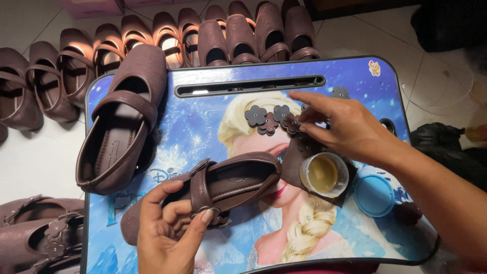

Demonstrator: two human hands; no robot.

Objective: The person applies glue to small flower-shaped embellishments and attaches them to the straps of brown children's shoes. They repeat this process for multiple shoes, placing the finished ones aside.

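Observation:
A brown strap shoe lies on its side on a blue picture-printed lap tray, and my left hand grips it at the strap and buckle. My right hand reaches across the tray and pinches a small dark flower-shaped piece between thumb and fingers. More flower pieces lie in a cluster just left of it. Under my right wrist sits a small open pot of yellowish glue on a dark brown scrap.
A second brown shoe rests upright on the tray's left side. A blue lid lies right of the pot. Several matching shoes line the floor behind the tray, and decorated ones lie at the lower left.

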